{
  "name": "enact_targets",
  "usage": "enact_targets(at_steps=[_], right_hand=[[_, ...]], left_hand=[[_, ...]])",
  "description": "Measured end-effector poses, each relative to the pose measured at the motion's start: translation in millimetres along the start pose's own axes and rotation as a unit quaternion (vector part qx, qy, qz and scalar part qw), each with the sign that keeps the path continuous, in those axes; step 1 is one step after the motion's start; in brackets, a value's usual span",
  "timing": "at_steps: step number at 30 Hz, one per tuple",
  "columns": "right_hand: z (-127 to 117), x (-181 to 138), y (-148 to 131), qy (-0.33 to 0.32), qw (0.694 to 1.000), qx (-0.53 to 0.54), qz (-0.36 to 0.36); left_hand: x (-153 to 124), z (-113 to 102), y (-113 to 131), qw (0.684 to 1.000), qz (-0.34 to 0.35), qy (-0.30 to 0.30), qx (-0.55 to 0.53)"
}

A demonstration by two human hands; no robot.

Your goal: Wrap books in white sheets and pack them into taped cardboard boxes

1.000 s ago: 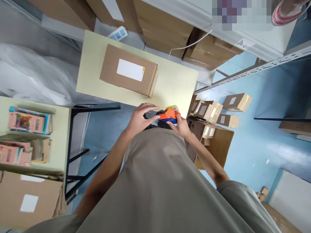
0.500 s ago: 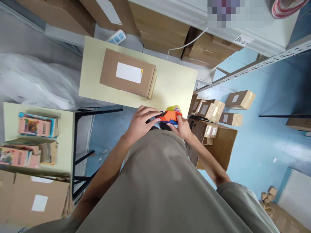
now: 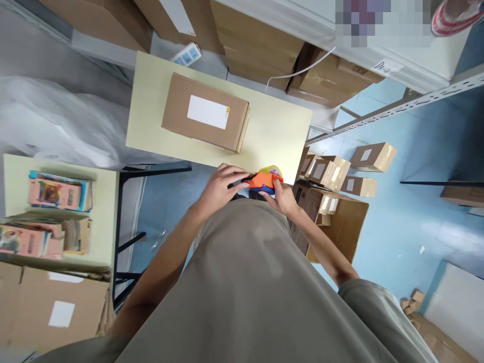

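The person is holding an orange tape gun (image 3: pixel 263 180) in both hands, close to their tummy. It is sitting in the air just in front of the big brown box (image 3: pixel 206 112), a little to that box's right, by the near edge of the tabletop (image 3: pixel 274 132). The left hand (image 3: pixel 220 187) is gripping the dark end of the tape gun, with its fingers (image 3: pixel 236 174) curled over the top. The right hand (image 3: pixel 283 197) is gripping the orange end, with its fingers (image 3: pixel 278 184) closed on the side. The big brown box is lying flat on the tabletop, white label facing up. A white power strip (image 3: pixel 185 54) is lying behind the big brown box. An open carton (image 3: pixel 342 224) is sitting on the blue floor, in front of the big brown box and well to its right. Some small taped boxes (image 3: pixel 372 157) are lying on the floor far to the right of the big brown box.
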State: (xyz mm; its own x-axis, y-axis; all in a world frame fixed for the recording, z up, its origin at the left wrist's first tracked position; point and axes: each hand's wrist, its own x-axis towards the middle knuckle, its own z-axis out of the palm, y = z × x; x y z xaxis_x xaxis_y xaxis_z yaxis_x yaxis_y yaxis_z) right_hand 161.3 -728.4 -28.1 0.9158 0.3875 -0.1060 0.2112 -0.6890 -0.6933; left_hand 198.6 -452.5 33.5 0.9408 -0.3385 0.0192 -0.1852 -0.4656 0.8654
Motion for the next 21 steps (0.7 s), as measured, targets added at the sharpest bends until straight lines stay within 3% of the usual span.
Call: enact_targets(at_steps=[5,10,16,21], right_hand=[[-1,2,4,-0.035,0.998,-0.034,-0.037],[-5,5,-1,-0.115,0.986,-0.117,-0.041],[-3,22,-14,-0.178,0.972,-0.15,0.023],[9,52,-19,-0.209,0.953,-0.207,0.067]], left_hand=[[1,-12,0,0.999,-0.021,-0.032,-0.031],[2,-16,-14,0.992,-0.086,-0.057,-0.071],[-3,15,-70,0.975,-0.182,-0.024,-0.127],[-7,48,-119,0.962,-0.206,0.056,-0.172]])
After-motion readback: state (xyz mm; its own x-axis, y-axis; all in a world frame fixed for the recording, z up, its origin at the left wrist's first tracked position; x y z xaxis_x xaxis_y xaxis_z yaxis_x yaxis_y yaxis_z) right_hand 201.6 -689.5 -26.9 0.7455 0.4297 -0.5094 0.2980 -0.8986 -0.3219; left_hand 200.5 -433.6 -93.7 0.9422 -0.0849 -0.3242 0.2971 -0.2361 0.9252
